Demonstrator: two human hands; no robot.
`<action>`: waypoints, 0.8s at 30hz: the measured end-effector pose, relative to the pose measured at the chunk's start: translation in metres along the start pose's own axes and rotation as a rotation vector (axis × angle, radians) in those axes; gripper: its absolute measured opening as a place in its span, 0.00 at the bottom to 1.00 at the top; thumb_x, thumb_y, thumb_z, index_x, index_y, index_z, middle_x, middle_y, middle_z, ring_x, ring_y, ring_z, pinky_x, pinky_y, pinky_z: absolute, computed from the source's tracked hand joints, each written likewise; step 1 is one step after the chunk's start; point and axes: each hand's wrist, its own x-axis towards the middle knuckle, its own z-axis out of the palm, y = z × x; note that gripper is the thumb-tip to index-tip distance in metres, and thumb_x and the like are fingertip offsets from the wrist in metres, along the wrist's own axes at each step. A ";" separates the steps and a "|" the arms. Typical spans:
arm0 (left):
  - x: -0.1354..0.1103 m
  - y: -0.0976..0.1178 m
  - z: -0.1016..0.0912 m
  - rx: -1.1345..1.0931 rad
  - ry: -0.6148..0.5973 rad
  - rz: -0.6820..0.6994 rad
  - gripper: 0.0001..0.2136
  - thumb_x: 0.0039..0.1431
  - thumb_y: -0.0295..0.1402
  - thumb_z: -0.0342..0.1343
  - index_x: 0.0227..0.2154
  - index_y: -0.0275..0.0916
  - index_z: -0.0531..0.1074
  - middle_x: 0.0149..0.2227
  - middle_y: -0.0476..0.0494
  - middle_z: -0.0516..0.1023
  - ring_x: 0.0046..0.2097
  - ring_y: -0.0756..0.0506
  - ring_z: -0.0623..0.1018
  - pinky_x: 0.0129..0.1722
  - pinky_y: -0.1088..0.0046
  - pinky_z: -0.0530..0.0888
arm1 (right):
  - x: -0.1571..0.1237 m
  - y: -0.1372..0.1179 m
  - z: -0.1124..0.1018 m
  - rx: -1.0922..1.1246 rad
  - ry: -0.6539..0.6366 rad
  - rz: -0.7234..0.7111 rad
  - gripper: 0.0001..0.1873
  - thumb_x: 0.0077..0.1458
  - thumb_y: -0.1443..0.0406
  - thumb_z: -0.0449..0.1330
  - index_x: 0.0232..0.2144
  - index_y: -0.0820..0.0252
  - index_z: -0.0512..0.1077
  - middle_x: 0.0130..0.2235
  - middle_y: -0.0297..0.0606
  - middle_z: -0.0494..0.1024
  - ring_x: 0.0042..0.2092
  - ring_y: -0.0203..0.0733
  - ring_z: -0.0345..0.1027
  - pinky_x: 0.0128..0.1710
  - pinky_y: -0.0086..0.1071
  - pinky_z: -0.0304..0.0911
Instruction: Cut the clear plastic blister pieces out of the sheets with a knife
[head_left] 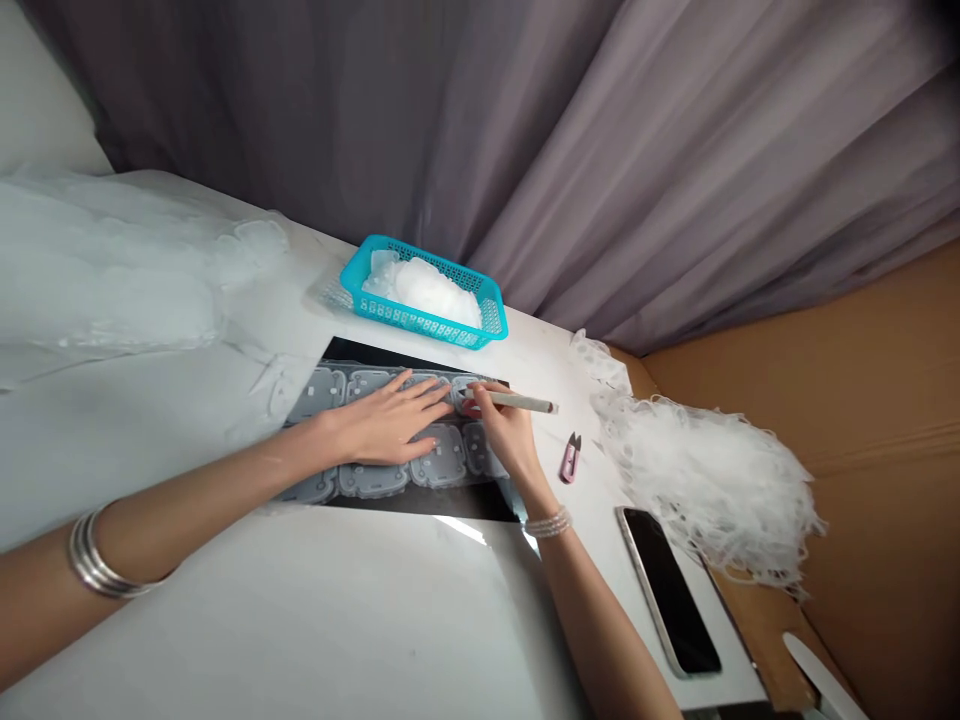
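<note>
My left hand (pixel 390 418) lies flat with fingers spread, pressing on a translucent sheet (pixel 439 455) that carries two rows of rounded-square shapes. Under that sheet is a black mat (pixel 405 503). At the sheet's right end, my right hand (pixel 506 420) grips a pale pen-like tool (pixel 525 402). Its dark tip points left, at a shape in the upper row close to my left fingertips. Whether the tip touches the sheet I cannot tell. Pink thread snips (pixel 571 460) lie on the white table just right of my right hand.
Behind the mat stands a turquoise basket (pixel 427 325) holding white pieces. A large pile of translucent sheets (pixel 112 270) covers the table's left side. To the right are a heap of white trimmings (pixel 705 480) and a phone (pixel 667 590). A grey curtain (pixel 375 110) hangs behind.
</note>
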 end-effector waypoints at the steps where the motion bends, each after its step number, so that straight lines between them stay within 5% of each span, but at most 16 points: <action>1: 0.000 0.000 -0.001 0.008 -0.010 -0.004 0.25 0.67 0.42 0.47 0.64 0.38 0.61 0.71 0.37 0.53 0.71 0.36 0.53 0.69 0.49 0.41 | 0.000 0.001 0.003 -0.033 -0.003 -0.009 0.17 0.59 0.54 0.57 0.37 0.61 0.77 0.35 0.43 0.80 0.37 0.46 0.76 0.38 0.37 0.70; 11: 0.007 0.011 -0.025 0.120 -0.041 0.004 0.23 0.65 0.41 0.48 0.59 0.36 0.66 0.66 0.32 0.63 0.66 0.32 0.62 0.61 0.44 0.57 | 0.000 -0.001 0.007 -0.247 -0.008 -0.071 0.15 0.62 0.56 0.55 0.34 0.58 0.77 0.32 0.40 0.81 0.35 0.47 0.75 0.34 0.36 0.66; 24: 0.006 0.012 -0.028 0.137 -0.031 0.025 0.20 0.65 0.41 0.50 0.55 0.36 0.68 0.63 0.32 0.68 0.62 0.33 0.66 0.59 0.47 0.60 | 0.010 -0.017 0.019 -0.532 0.020 -0.172 0.13 0.61 0.65 0.51 0.28 0.59 0.73 0.29 0.41 0.79 0.32 0.45 0.73 0.34 0.35 0.61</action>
